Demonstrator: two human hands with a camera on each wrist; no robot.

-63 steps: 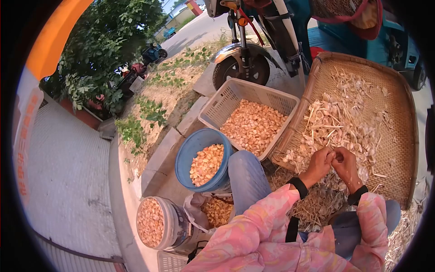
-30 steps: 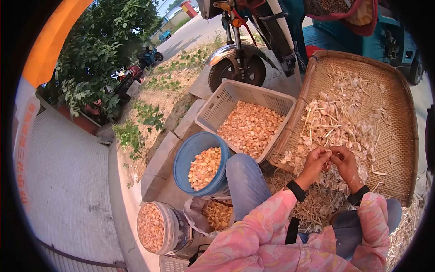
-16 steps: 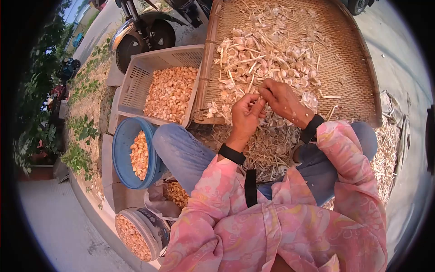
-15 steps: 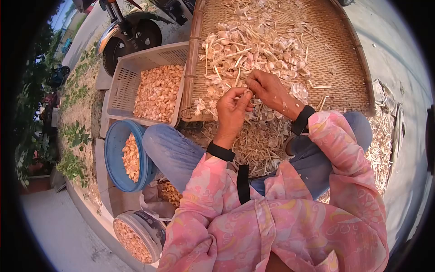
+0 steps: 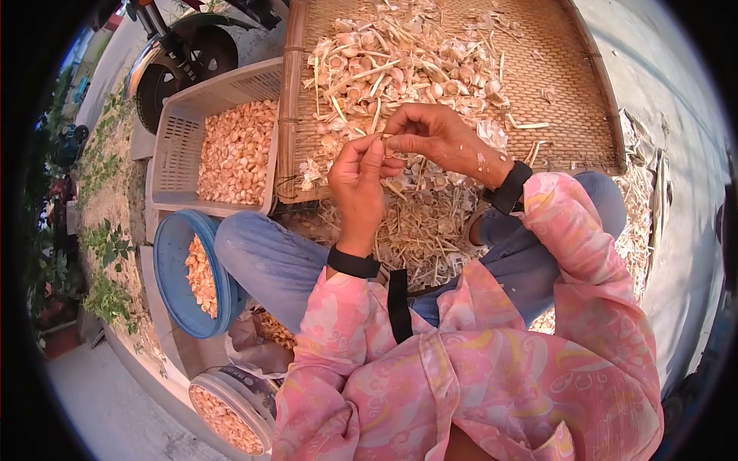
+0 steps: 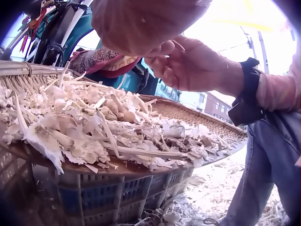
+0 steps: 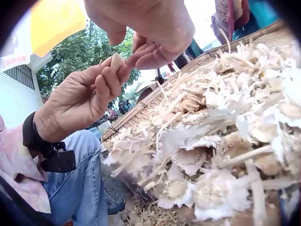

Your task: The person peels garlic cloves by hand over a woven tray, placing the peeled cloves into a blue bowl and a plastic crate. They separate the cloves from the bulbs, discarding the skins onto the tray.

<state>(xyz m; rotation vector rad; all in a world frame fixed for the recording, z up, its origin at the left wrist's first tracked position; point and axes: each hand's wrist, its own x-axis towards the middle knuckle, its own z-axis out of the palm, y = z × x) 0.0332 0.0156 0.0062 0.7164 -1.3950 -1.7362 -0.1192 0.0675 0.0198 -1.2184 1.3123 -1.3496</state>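
Observation:
My left hand (image 5: 360,173) pinches a pale garlic clove (image 7: 116,62) between thumb and fingertips, seen best in the right wrist view. My right hand (image 5: 450,142) meets it from the right, with curled thumb and forefinger gripping at the same clove. Both hands are raised over the near edge of a woven bamboo tray (image 5: 569,115). On the tray lies a heap of garlic (image 5: 430,73), with loose cloves, papery skins and dry stalks. In the left wrist view the left hand's palm side (image 6: 148,23) fills the top and hides most of the clove.
Left of the tray stands a plastic crate (image 5: 177,154) of cloves. A blue bucket (image 5: 181,288), a sack (image 5: 257,346) and a white bucket (image 5: 257,407), all with garlic cloves, stand by the left knee. Skins and stalks (image 5: 430,230) litter the ground between the legs.
The head view has swung down and right, so tray and containers sit further left in it. Both hands stay together at the tray's near edge, fingertips shifting around the clove.

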